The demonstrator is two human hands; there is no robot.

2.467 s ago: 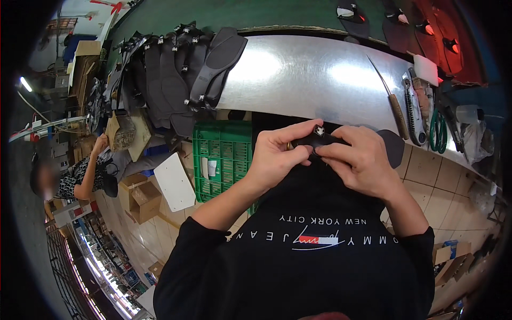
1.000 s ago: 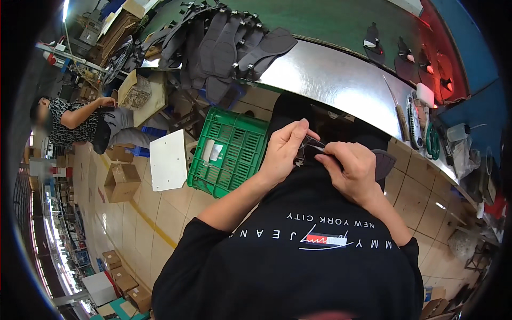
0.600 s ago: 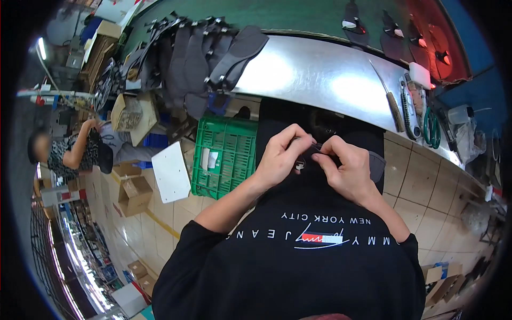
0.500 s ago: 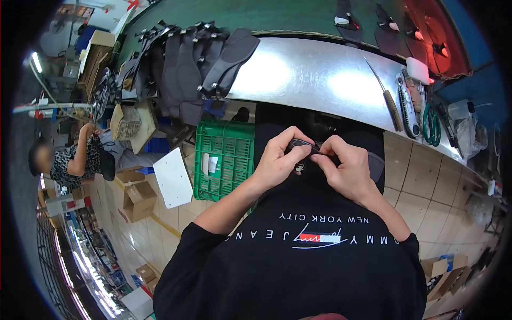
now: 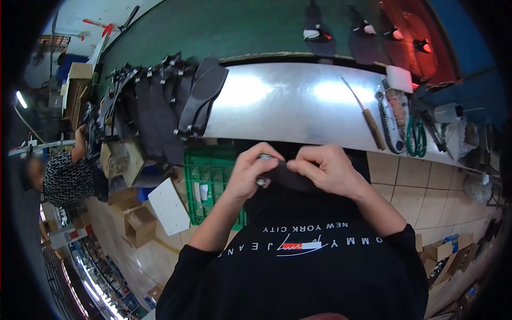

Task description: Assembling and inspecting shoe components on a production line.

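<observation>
Over my lap, my left hand (image 5: 247, 172) and my right hand (image 5: 329, 169) pinch the edge of a dark, flat, sole-shaped piece (image 5: 293, 180), close to each other. Bits of shiny metal, like a buckle, show at the fingers of my left hand. Most of the piece blends into my black shirt, so its full outline is hard to make out. Left of the steel worktop (image 5: 277, 104) lies a heap of similar dark sole-shaped pieces (image 5: 152, 106) with small metal buckles.
An awl (image 5: 368, 120), a utility knife (image 5: 392, 128) and green-handled scissors (image 5: 416, 137) lie at the worktop's right. More dark pieces lie on the green belt (image 5: 250, 32) under red light. A green crate (image 5: 194, 216) stands below left. A person (image 5: 69, 173) is at far left.
Both hands have shifted left and slightly lower in the view, which itself has moved. The dark piece is now turned, with more of its flat face showing between my hands.
</observation>
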